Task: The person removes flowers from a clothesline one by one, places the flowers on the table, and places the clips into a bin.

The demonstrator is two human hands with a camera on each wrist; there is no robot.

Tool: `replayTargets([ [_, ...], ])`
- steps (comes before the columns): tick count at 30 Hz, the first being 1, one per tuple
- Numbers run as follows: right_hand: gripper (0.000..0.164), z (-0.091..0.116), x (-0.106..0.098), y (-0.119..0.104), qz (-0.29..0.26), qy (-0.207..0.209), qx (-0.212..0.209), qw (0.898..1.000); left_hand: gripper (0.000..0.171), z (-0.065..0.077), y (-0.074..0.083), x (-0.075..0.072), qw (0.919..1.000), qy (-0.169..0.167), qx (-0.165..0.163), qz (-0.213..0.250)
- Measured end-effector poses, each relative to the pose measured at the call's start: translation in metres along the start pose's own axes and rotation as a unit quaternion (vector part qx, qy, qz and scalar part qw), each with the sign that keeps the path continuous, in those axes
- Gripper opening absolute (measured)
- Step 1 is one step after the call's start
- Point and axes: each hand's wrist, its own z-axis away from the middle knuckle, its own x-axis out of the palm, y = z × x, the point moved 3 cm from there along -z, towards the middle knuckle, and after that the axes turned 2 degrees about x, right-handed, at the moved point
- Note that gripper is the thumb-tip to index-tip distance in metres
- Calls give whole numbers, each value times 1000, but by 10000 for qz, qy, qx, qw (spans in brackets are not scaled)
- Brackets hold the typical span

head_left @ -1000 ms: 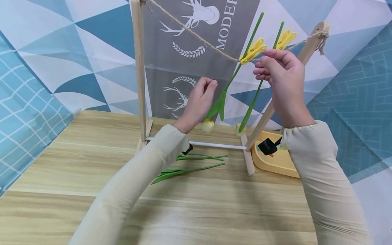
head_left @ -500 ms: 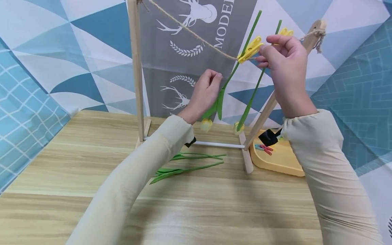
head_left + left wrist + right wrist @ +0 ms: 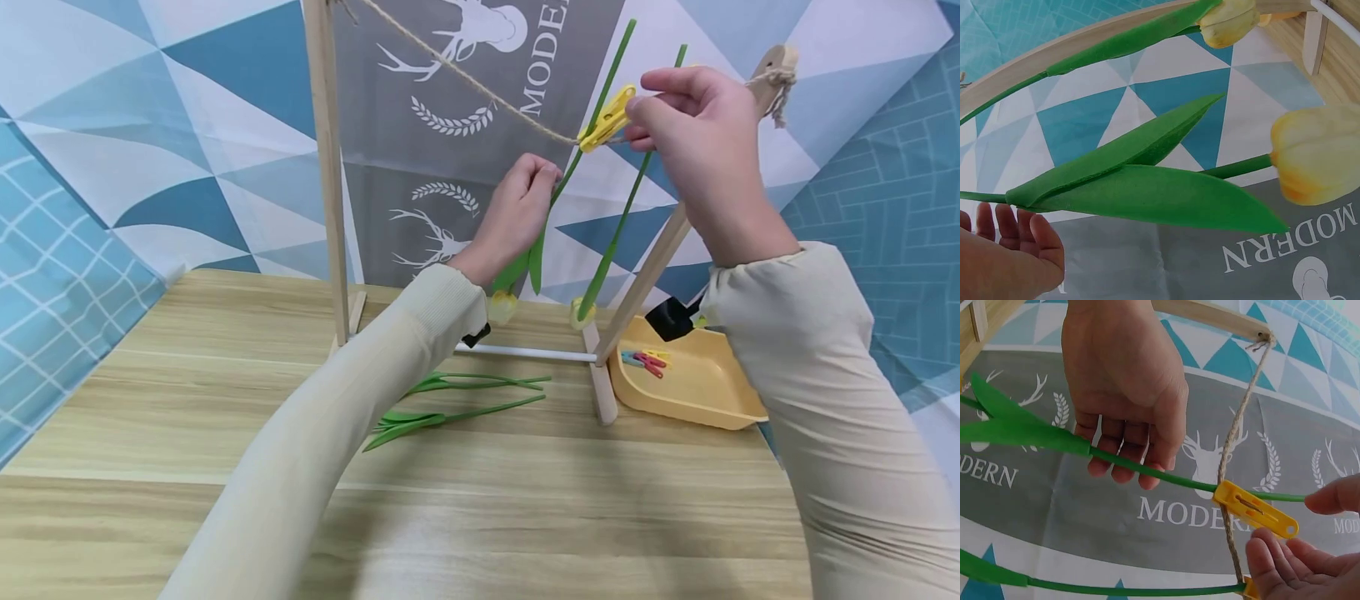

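Two artificial yellow tulips hang flower-down from a twine line (image 3: 465,75). A yellow clothespin (image 3: 1255,509) clips the nearer tulip's green stem (image 3: 1147,470) to the twine. My left hand (image 3: 517,217) is beside this stem, below the clothespin; its loosely bent fingers (image 3: 1013,228) lie against or just behind the stem. My right hand (image 3: 705,150) is at the clothespin's free end, thumb and fingers spread on either side with a gap. In the head view it mostly hides the second clothespin, which holds the other tulip (image 3: 582,312).
A wooden frame, with a left post (image 3: 327,167) and a right post (image 3: 645,275), carries the twine. A white rod (image 3: 532,354) joins its feet. More green stems (image 3: 450,417) lie on the table. At right stands a yellow tray (image 3: 705,408) with colored clothespins (image 3: 648,360).
My left hand has moved up and right to the nearer stem. My right hand has shifted slightly upward beside the clothespin, covering more of the second one. The head view has shifted a little.
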Motion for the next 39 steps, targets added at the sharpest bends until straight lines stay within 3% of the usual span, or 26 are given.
replayTargets([
  [6, 46, -4, 0, -2, 534, -318, 94, 9980, 25, -3, 3, 2, 9999, -62, -129, 51],
  [14, 53, -9, 0, -3, 807, -490, 336, 9950, 22, -5, 10, 6, 9984, -263, -166, 465],
  [25, 54, -14, -2, -3, 770, -774, 440, 9930, 23, -11, 22, 13, 9939, -282, -325, 1015],
  [39, 52, -16, -6, 0, 774, -867, 642, 9911, 24, -6, 32, 14, 9905, -343, -148, 1320],
])
